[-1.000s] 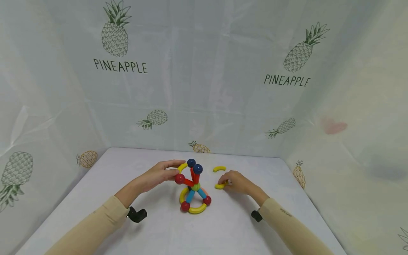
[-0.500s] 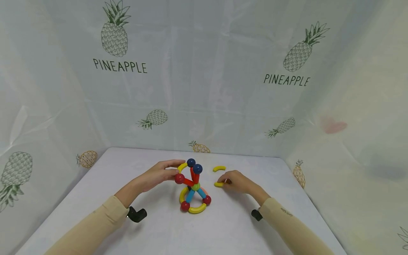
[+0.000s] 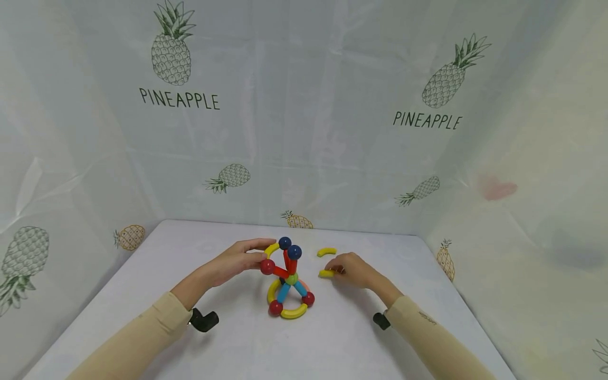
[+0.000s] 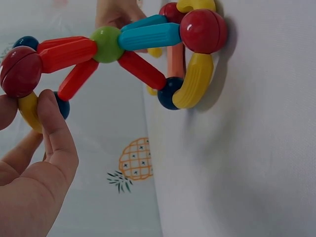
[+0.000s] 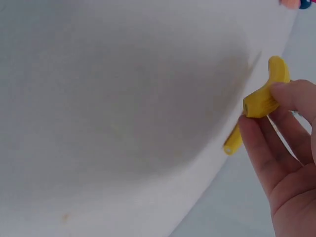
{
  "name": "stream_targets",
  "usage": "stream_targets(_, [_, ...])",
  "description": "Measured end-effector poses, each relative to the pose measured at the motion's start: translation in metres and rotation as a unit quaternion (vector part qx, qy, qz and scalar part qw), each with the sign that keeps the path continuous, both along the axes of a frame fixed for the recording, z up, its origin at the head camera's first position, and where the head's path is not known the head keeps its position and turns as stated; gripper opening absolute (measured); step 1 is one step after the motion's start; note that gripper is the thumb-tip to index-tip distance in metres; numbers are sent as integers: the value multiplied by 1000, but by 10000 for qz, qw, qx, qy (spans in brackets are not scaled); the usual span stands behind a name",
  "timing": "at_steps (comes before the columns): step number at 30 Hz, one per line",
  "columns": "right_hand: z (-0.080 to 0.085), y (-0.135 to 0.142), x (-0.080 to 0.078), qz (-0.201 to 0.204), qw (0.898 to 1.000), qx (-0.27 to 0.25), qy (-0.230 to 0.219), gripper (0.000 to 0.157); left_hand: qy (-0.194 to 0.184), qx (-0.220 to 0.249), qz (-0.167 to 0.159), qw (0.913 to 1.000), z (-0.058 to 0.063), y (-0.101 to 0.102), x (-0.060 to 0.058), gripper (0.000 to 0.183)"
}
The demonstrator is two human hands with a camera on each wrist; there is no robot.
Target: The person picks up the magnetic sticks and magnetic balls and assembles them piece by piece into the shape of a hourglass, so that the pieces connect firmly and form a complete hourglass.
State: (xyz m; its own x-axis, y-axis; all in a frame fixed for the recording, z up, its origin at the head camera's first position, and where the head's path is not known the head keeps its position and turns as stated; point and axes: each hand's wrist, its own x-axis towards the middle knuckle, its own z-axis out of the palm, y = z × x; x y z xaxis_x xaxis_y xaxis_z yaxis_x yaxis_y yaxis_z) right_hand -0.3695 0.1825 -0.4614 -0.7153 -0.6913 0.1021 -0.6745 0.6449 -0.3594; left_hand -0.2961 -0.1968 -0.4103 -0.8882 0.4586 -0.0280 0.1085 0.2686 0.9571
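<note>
In the middle of the table stands a toy built of balls and magnetic-looking rods, with a green ball point(image 4: 107, 44) at its centre. Blue rods point(image 4: 150, 36) run down to a ring of yellow and orange curved rods; red rods point(image 3: 281, 272) reach up to red and dark blue balls. My left hand point(image 3: 241, 258) grips an upper yellow curved rod point(image 4: 29, 111), fingertips close under a red ball point(image 4: 20, 71). To the right of the toy, my right hand point(image 3: 352, 270) pinches a loose yellow curved rod point(image 5: 268, 94) between thumb and fingers, one end pointing toward the toy.
Another yellow curved rod point(image 3: 326, 252) lies on the white table point(image 3: 342, 338) just beyond my right hand. A pale curtain point(image 3: 304, 132) with pineapple prints hangs behind the table and along both sides. Black wrist mounts point(image 3: 204, 320) hang below the sleeves.
The yellow curved rod in my right hand has turned slightly and risen a little, shifting slightly away from me. My left hand and the toy keep their places.
</note>
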Motion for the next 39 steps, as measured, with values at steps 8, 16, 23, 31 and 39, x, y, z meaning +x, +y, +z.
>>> stream_targets(8, [28, -4, 13, 11, 9963, -863, -34, 26, 27, -35, 6, 10000, 2, 1, 2, 56])
stream_targets(16, [59, -16, 27, -34, 9869, -1614, -25, 30, 68, -87, 9, 9999, 3, 1, 2, 56])
stream_targets(23, [79, -30, 38, -153, 9772, -2118, -84, 34, 46, -94, 6, 9999, 1, 1, 0, 57])
stream_targets(31, [94, -50, 52, -243, 9609, -2757, -98, 37, 33, -32, -26, 10000, 2, 1, 2, 56])
stream_targets(39, [98, -68, 57, -467, 9465, -3183, -252, 36, 28, -39, -62, 10000, 0, -1, -1, 56])
